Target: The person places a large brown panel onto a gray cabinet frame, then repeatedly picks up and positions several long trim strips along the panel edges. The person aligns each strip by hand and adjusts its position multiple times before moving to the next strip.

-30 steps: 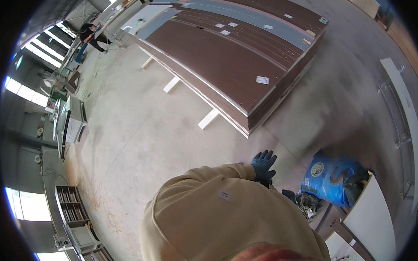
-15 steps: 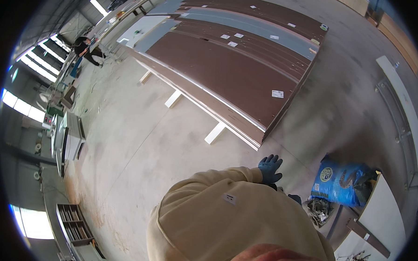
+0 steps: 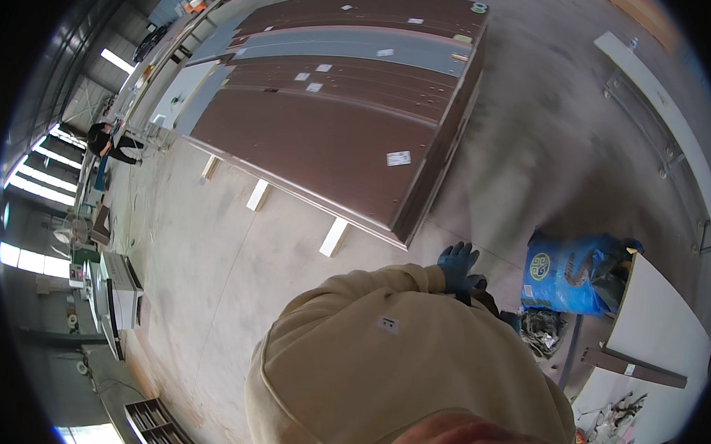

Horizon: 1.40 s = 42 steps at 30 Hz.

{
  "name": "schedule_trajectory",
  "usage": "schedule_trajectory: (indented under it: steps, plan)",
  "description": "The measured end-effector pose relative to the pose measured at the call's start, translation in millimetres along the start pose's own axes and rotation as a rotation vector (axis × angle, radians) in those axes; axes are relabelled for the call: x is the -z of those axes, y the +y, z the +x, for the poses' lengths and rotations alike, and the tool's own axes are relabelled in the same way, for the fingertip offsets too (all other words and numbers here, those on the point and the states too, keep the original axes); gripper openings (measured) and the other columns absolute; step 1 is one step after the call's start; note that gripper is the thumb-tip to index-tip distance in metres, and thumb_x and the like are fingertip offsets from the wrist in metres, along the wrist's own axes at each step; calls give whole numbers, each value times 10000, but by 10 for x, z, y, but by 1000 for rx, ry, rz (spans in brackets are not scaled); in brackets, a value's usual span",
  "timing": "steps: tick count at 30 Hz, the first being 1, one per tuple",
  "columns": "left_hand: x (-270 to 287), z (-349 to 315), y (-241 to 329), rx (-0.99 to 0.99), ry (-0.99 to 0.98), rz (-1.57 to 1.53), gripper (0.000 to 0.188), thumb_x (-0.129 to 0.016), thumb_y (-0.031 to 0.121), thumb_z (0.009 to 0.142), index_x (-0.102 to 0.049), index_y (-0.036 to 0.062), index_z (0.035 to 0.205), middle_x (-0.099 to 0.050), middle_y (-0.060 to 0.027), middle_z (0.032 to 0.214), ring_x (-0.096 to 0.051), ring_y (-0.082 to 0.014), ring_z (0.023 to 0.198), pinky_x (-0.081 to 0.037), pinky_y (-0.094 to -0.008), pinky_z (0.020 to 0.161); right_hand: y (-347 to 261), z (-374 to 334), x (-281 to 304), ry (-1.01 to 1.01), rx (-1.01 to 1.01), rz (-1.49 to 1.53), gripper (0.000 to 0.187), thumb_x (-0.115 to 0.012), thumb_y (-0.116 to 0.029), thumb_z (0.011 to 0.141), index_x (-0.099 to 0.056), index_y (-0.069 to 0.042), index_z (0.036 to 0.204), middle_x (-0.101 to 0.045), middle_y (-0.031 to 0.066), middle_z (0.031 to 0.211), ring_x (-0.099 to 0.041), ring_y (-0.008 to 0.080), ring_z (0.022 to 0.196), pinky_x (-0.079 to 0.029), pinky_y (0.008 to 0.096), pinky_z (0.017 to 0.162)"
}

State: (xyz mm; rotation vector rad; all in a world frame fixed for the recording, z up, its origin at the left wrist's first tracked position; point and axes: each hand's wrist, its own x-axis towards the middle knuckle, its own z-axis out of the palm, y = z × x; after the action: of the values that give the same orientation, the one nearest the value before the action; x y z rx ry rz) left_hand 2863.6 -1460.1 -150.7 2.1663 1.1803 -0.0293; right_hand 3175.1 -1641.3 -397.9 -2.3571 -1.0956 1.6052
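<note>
My left hand, in a blue work glove, is open with its fingers spread and seems to hold nothing. It hovers by the near corner of a large stack of dark brown panels, apart from it. Of my right hand only a bit of dark blue glove shows beyond my beige sweatshirt; its fingers are hidden. Nearest to it lie a crumpled grey and black plastic bag and a bulging blue sack.
Pale wooden bearers jut from under the stack. White boards and a brown strip lie at the right. Farther right stands a long white panel on a metal frame. A person bends at a far-left bench.
My view has turned to the right and moved forward, so the stack appears farther left with more of its end showing. My left hand stays spread.
</note>
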Motion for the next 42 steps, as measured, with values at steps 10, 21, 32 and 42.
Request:
schedule_trajectory:
  steps: [10,21,32,42]
  plan:
    - [-171,1809,794,-338,153,39,799,-669,481,844,-505,27,1481,-487,-274,1510,-459,-464,1389,-372,-567,1157,-175,418,1608,294,231,-256,447,-598,-402,969,-753,17,968,-733,296,1016,-704,462,937,-538,545,844]
    - [358,4256,1266,-623,-42,-142,500,-721,281,890,-609,-27,1267,-626,-254,1190,-555,-450,1194,-475,-498,1019,-1416,925,3373,393,77,86,488,-616,-427,934,-742,8,1115,-726,254,1175,-700,426,1077,-530,527,959]
    - [711,6610,2115,-780,-504,414,653,-688,402,940,-587,-46,1405,-557,-301,1465,-507,-449,1373,-422,-475,1153,-71,-636,3669,1457,-1501,51,948,-770,-544,810,-418,-45,1536,-470,268,1549,-401,445,1474,-311,572,1202]
    - [-889,5577,4766,-660,-1267,-348,530,-696,319,1019,-598,-7,1426,-688,-130,1332,-644,-238,1239,-504,-349,1071,-271,-1380,3708,1289,-1097,986,642,-804,-374,807,-511,-21,1257,-691,287,1172,-673,474,1094,-523,543,934]
